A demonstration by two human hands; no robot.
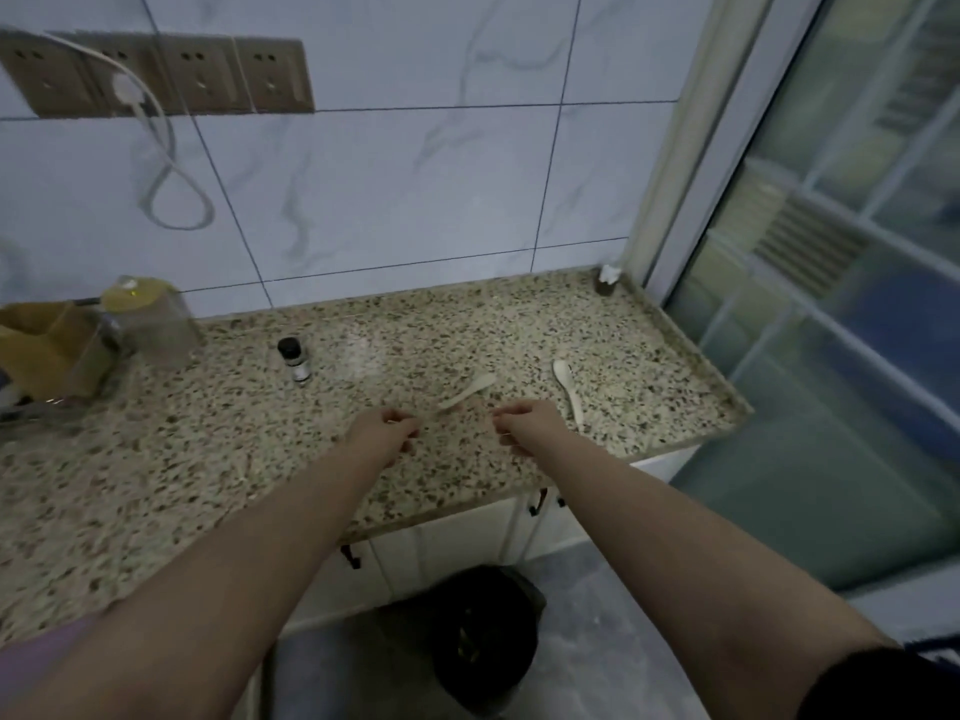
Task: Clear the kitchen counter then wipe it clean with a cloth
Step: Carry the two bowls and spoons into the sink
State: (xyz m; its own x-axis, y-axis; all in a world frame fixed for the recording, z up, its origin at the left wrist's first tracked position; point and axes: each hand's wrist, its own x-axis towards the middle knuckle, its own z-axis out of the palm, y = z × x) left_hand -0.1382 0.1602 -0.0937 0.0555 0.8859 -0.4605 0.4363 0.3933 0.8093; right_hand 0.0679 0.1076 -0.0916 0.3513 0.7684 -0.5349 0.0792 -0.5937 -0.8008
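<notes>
A speckled granite counter (260, 459) runs below a tiled wall. Two white spoons lie on it. The left spoon (470, 389) points its handle at my left hand (382, 428), whose fingertips pinch the handle's end. The right spoon (567, 384) lies just right of my right hand (530, 423); its handle passes beside the knuckles. My right hand hovers low over the counter with loosely curled fingers, and nothing shows in them. A small dark bottle (293, 358) stands behind my left hand. No cloth is in view.
A clear container with a yellow lid (150, 319) and a box of brown bags (47, 350) stand at the far left. A small object (607, 280) sits in the back right corner. A black bin (483, 641) stands on the floor below. A window is on the right.
</notes>
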